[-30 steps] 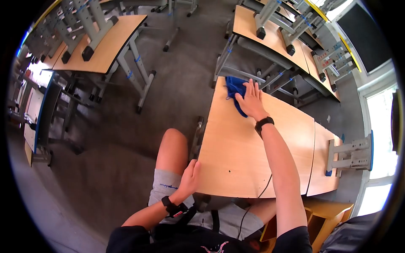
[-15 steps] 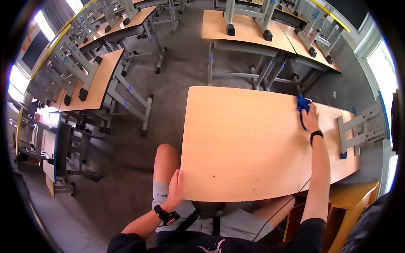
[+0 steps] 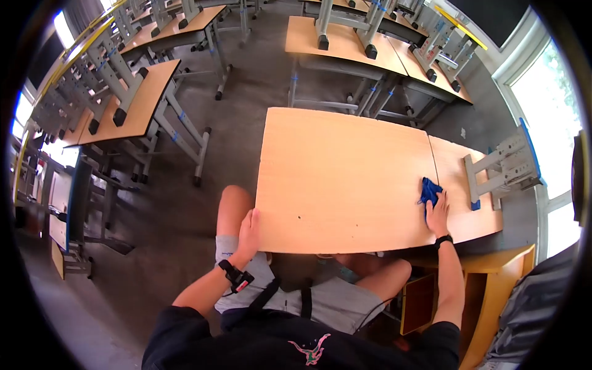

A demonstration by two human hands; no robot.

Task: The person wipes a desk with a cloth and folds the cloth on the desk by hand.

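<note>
A light wooden desk top [image 3: 339, 179] lies in front of me. Near its right end my right hand [image 3: 438, 214] rests on a crumpled dark blue cloth [image 3: 430, 191], pressing it to the surface with the fingers spread over its edge. The cloth lies just left of the seam with the neighbouring desk [image 3: 459, 209]. At the desk's left edge my left hand [image 3: 248, 234] holds on to the side, thumb near the top; its other fingers are partly hidden.
An upturned chair [image 3: 502, 163] stands on the neighbouring desk at the right. More desks with upturned chairs stand ahead [image 3: 345, 46] and to the left [image 3: 132, 111]. A wooden cabinet [image 3: 493, 271] is at the lower right, beside a dark grey fabric [image 3: 533, 308].
My right hand and the cloth have moved from the far left part of the desk to the far right, then nearer to me. My left hand stays at the left edge. The view has shifted.
</note>
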